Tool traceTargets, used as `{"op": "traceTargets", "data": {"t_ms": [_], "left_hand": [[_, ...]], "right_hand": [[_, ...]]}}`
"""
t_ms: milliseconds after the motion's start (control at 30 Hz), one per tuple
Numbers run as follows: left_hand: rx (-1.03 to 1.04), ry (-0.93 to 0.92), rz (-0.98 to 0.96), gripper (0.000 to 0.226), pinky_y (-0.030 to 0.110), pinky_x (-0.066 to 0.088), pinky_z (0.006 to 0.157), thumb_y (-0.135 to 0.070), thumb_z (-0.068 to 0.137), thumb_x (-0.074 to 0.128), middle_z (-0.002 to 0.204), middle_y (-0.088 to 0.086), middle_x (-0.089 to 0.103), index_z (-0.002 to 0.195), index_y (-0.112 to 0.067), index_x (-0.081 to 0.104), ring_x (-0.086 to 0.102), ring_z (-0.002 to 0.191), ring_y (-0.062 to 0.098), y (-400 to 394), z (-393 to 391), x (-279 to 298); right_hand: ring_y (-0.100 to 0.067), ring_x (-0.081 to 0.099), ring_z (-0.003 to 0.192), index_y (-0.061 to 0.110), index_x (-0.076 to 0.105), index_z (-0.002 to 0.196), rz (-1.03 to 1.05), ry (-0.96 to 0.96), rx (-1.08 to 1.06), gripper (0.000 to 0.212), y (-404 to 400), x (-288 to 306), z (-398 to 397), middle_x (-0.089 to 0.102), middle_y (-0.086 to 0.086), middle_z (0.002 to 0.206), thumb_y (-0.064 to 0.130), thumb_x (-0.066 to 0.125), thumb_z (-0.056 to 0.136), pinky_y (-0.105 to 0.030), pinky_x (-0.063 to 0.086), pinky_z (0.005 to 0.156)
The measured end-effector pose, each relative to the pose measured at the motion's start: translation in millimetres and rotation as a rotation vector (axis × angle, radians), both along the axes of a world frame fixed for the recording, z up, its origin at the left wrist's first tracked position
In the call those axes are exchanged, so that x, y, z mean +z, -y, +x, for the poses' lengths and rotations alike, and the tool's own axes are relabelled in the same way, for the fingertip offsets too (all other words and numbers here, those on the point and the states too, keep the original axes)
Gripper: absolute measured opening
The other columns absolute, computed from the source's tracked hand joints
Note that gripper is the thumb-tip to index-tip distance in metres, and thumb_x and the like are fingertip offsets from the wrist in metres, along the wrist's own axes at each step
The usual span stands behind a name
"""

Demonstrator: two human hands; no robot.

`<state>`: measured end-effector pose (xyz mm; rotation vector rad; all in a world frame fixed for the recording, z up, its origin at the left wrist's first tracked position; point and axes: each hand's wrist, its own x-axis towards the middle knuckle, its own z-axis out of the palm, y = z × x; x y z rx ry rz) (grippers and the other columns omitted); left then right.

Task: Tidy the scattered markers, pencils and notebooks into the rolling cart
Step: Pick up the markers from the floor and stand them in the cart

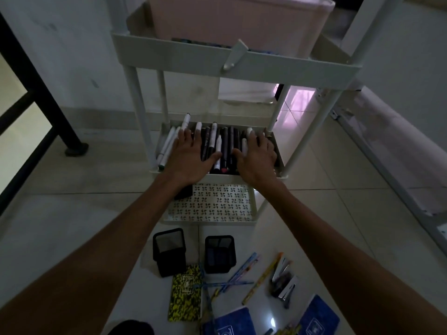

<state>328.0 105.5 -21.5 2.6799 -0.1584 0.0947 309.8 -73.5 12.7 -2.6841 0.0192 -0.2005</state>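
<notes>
A white rolling cart (232,68) stands in front of me. Its middle tray (278,165) holds several black and white markers (225,146) lying side by side. My left hand (191,155) lies flat on the markers at the left, fingers straight. My right hand (257,157) lies flat on them at the right, fingers spread. The bottom tray (254,204) holds a patterned notebook (217,201). On the floor near me lie a yellow-black notebook (186,293), two blue notebooks (232,322), several pencils (242,274) and a bundle of pens (283,281).
Two black mesh pen cups (169,250) stand on the floor before the cart. A pink box (242,18) fills the top tray. A black table leg (72,141) is at the left, a white frame (387,165) at the right.
</notes>
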Motion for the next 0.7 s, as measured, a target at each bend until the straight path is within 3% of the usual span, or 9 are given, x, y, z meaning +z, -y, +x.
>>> {"op": "traceTargets", "data": {"t_ms": [100,300,400,533,700], "left_hand": [[0.055,-0.035,0.031,0.096,0.039,-0.006,0.119,-0.073,0.089,0.026,0.16,0.014,-0.016,0.153,-0.014,-0.014,-0.02,0.147,0.027,3.9,-4.0,6.8],[0.073,0.038,0.088,0.087,0.047,-0.01,0.118,-0.078,0.085,0.011,0.16,0.014,-0.016,0.152,-0.028,-0.014,-0.019,0.147,0.031,13.3,-10.9,2.6],[0.087,0.04,0.078,0.082,0.048,-0.007,0.12,-0.073,0.089,0.013,0.161,0.013,-0.015,0.153,-0.028,-0.014,-0.016,0.148,0.029,13.1,-5.5,4.5],[0.134,-0.068,0.086,0.091,0.046,-0.007,0.12,-0.079,0.084,0.017,0.16,0.011,-0.017,0.152,-0.028,-0.017,-0.021,0.147,0.027,9.2,2.6,9.5],[0.217,-0.074,0.117,0.092,0.048,-0.003,0.119,-0.076,0.088,0.017,0.16,0.017,-0.011,0.155,-0.016,-0.003,-0.012,0.148,0.03,22.8,-14.4,13.8]], "right_hand": [[-0.028,-0.005,0.151,0.025,0.005,0.156,-0.092,-0.064,0.067,0.072,9.6,-7.0,3.1,-0.004,-0.009,0.164,0.061,0.027,0.098,-0.049,0.0,0.119],[-0.028,-0.011,0.15,0.03,-0.007,0.155,-0.107,-0.117,0.065,0.084,10.4,-21.6,2.8,-0.012,-0.008,0.163,0.077,0.014,0.088,-0.051,-0.001,0.12],[-0.026,-0.011,0.151,0.036,-0.006,0.154,-0.109,-0.121,0.086,0.077,16.6,-19.4,6.4,-0.01,-0.005,0.164,0.074,0.014,0.091,-0.052,0.001,0.12],[-0.026,-0.015,0.15,0.036,-0.012,0.153,-0.115,-0.154,0.11,0.073,15.7,-18.8,6.3,-0.015,-0.006,0.163,0.071,0.012,0.093,-0.052,-0.005,0.12],[-0.022,-0.008,0.151,0.035,-0.002,0.155,-0.124,-0.012,0.15,0.067,16.1,-24.2,-1.0,-0.007,-0.002,0.164,0.065,0.01,0.096,-0.048,-0.002,0.121]]}}
